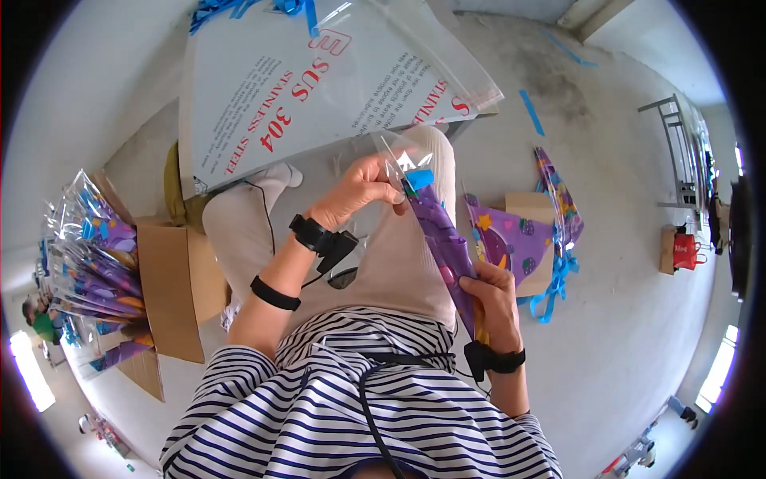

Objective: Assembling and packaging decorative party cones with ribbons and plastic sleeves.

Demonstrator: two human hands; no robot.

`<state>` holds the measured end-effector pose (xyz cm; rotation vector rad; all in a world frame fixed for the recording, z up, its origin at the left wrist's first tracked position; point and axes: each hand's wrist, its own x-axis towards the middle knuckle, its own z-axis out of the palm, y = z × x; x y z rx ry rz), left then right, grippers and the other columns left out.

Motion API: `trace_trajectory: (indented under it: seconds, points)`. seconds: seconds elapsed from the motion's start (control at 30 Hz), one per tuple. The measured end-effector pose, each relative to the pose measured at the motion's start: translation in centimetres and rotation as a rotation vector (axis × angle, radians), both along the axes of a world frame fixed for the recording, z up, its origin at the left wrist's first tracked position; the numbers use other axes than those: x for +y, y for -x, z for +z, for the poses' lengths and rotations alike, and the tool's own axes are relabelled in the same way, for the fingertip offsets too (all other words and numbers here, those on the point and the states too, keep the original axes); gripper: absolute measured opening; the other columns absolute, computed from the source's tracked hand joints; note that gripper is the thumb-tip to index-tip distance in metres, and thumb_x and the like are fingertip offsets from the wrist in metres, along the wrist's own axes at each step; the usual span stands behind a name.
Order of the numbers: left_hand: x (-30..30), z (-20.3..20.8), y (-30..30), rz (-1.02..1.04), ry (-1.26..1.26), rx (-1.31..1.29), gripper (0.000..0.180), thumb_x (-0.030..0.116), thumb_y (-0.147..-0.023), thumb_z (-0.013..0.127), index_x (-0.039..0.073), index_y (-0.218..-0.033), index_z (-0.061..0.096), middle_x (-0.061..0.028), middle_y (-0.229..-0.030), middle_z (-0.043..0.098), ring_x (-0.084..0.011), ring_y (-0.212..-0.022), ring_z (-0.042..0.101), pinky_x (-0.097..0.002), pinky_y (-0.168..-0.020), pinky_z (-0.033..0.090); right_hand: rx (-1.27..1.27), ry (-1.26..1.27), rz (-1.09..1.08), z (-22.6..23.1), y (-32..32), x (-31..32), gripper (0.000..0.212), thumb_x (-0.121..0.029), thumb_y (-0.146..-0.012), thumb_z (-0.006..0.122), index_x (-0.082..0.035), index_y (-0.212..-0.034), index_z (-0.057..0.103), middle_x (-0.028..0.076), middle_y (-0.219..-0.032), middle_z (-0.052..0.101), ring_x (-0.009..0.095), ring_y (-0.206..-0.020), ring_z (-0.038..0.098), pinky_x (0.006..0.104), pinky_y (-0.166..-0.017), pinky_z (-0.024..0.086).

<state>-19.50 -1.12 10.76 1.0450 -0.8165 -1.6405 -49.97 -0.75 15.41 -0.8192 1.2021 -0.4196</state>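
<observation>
Across my lap slants a long, narrow purple bundle [441, 235] with a colourful print, folded or rolled up, its kind not clear. My right hand [492, 297] is wrapped round its lower part, thumb on top. At its upper end is a bright blue piece [419, 180], next to a clear plastic sleeve [396, 156]. My left hand [369, 185] pinches the sleeve there, fingers partly hidden behind it. Just right of my knee lie a spread purple printed piece [519, 239] and a narrower pointed one [561, 195], with blue strips [558, 283] beside them.
Left of me stands an open cardboard box [179, 291] with several purple pieces in clear plastic [100, 259]. A film-covered panel [271, 96] with red print lies ahead, blue strips [291, 6] on its far edge. At far right are a metal rack [674, 152] and red bag [685, 251].
</observation>
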Motion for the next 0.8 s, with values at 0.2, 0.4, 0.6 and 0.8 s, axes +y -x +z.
trace_trajectory:
  seconds: [0.2, 0.4, 0.6, 0.8]
  points:
    - [0.2, -0.4, 0.3, -0.128, -0.029, -0.039, 0.064, 0.004, -0.085, 0.063, 0.004, -0.147, 0.048, -0.0085, -0.092, 0.071, -0.0186, -0.08, 0.07, -0.0318, -0.082, 0.055, -0.063, -0.037, -0.024, -0.7, -0.7, -0.1, 0.015, 0.004, -0.085, 0.064, 0.005, -0.097, 0.072, 0.002, -0.081, 0.068, 0.006, -0.065, 0.061, 0.0188, -0.062, 0.049]
    - [0.6, -0.4, 0.7, -0.205, -0.072, -0.038, 0.032, 0.004, -0.084, 0.064, 0.001, -0.116, 0.065, -0.0101, -0.091, 0.073, -0.0197, -0.082, 0.072, -0.0322, -0.082, 0.055, -0.098, 0.023, -0.115, -1.1, -2.0, 0.0, 0.011, 0.004, -0.086, 0.064, 0.006, -0.094, 0.071, 0.0, -0.079, 0.064, 0.005, -0.065, 0.057, 0.0196, -0.057, 0.043]
    - [1.9, -2.5, 2.9, -0.402, -0.124, 0.123, 0.014, 0.002, -0.084, 0.072, -0.001, -0.097, 0.066, -0.0121, -0.087, 0.073, -0.022, -0.082, 0.072, -0.0336, -0.082, 0.057, -0.116, 0.097, -0.075, -2.5, -3.1, -0.9, 0.008, 0.005, -0.086, 0.064, 0.005, -0.091, 0.07, 0.0, -0.078, 0.063, 0.006, -0.067, 0.058, 0.0204, -0.058, 0.045]
    - [0.6, -2.2, 0.0, -0.13, -0.044, -0.01, 0.032, 0.013, -0.09, 0.075, 0.004, -0.119, 0.063, -0.0148, -0.122, 0.069, -0.0201, -0.108, 0.068, -0.0331, -0.09, 0.055, -0.123, 0.063, -0.111, -1.0, -3.9, -1.4, 0.015, 0.007, -0.085, 0.064, 0.006, -0.1, 0.061, 0.006, -0.082, 0.067, 0.01, -0.07, 0.063, 0.0225, -0.06, 0.051]
